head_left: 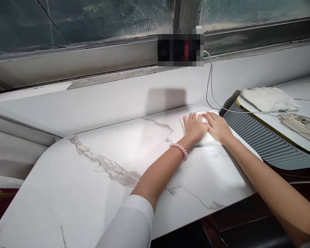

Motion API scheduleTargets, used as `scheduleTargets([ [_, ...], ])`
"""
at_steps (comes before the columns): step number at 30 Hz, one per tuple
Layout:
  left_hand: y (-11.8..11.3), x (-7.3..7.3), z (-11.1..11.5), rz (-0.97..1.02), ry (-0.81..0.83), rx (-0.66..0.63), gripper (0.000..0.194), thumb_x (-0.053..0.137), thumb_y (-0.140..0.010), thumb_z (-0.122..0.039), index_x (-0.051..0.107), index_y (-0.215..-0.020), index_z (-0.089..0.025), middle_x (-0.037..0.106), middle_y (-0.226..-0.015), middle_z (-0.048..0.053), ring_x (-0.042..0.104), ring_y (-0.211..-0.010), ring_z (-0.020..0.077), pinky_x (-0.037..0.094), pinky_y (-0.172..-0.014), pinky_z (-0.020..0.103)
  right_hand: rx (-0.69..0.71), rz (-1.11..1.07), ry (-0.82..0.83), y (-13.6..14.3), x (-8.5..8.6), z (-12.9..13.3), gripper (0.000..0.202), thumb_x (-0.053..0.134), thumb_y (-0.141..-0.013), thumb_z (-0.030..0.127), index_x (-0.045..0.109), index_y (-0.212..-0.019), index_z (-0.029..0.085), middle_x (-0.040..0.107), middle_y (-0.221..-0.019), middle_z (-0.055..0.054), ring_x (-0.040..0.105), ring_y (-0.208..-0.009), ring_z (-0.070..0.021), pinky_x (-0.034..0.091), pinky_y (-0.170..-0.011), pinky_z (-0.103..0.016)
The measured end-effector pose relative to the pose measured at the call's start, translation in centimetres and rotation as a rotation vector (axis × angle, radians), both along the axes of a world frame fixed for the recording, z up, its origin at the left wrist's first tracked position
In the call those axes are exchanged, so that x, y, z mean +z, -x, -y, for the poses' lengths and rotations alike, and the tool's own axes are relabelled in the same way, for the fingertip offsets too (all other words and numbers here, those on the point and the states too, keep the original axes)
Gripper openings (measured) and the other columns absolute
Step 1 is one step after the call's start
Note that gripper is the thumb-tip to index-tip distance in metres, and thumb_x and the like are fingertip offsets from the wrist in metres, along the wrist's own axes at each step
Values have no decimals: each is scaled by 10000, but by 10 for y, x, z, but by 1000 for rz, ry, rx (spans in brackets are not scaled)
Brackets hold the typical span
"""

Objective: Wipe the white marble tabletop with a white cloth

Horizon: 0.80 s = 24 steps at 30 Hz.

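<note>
Pressing down on a white cloth [209, 138] with both palms, near the far right corner of the marble worktop [105, 165]. Left hand [194, 127] and right hand [217, 126] lie flat side by side, fingers stretched out, gripping nothing. A pink bracelet [179, 148] sits on the left wrist. Another white rag [268, 99] rests on the ribbed grey unit [258, 141] just beside, with a white cable [210, 86] running across it.

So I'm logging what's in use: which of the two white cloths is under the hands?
The white cloth on the marble counter, pressed flat by both hands; the other cloth lies bunched, untouched, on the ribbed appliance.
</note>
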<state>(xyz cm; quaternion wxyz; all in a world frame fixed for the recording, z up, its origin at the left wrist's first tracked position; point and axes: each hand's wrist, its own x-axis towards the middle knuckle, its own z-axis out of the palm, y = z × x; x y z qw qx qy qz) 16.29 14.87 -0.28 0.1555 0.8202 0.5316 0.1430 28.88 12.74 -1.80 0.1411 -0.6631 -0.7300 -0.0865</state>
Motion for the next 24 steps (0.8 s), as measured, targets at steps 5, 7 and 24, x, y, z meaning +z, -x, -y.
scheduleTargets([
  [5,4,-5,-40,-13,-105,41,469,290,-952,-230,457,-1388,-191,431,-1491,82,310,-1404,245,166,-1191,498,5,-47,17,9,3,-43,465,321,-902,253,533,-1310,182,519,-1417,-123,445,-1313,-282,354,-1072,-473],
  [7,6,-6,-53,-10,-132,43,460,288,-952,-223,472,-1373,-208,458,-1466,75,340,-1377,244,190,-1182,497,6,-71,29,11,5,-56,470,323,-896,245,530,-1313,179,518,-1416,-127,443,-1312,-284,354,-1069,-474],
  [24,23,-6,-30,-21,-125,72,478,269,-975,-249,438,-1419,-196,395,-1520,71,285,-1424,238,170,-1192,487,43,-60,27,22,-1,-37,498,305,-919,264,490,-1372,173,458,-1473,-136,398,-1347,-309,323,-1077,-508],
])
